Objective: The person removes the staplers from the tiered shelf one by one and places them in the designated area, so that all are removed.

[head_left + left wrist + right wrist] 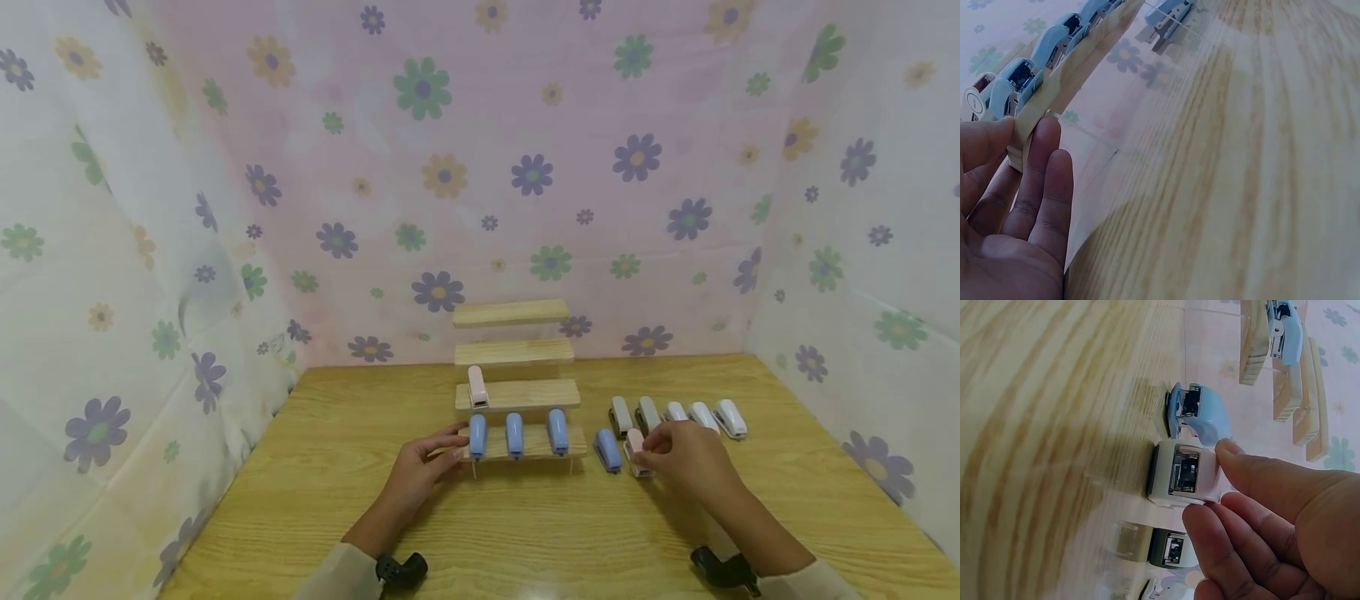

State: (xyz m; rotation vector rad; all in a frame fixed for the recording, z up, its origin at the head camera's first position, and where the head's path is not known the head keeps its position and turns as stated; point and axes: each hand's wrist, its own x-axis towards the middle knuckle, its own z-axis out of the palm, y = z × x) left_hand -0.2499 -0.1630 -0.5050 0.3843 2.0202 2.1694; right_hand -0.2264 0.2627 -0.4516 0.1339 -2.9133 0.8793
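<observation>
A: Shall we begin from the left?

B: Yes. At the left end of the wooden stand [528,393] is the left hand [429,462]. Its grip is clamped on the end of the lowest board [498,446].

A: What does the stand carry?

B: Three blue staplers [514,433] on the lowest board, and a pale pink stapler [477,386] at the left end of the board above. I think the stand is rather light, so holding its end should help against shaking.

A: And further on?

B: On the table [525,533], just right of the stand, is one loose blue stapler [607,451]. Next, also right of the stand, comes the second pink stapler [636,457]. The right hand [686,458] has its grip closed on it, the thumb against one side and fingers against the other. Whether its base touches the table, I cannot tell.

A: How will it handle?

B: Probably light and stiff, with a smooth shell which may slip a little. I would take it by the two sides, as here. Pressing top against bottom could work the spring, and the metal mouth is better avoided.

A: The rest?

B: Grey staplers [620,417] and, farthest right from the stand, white staplers [731,418].
</observation>
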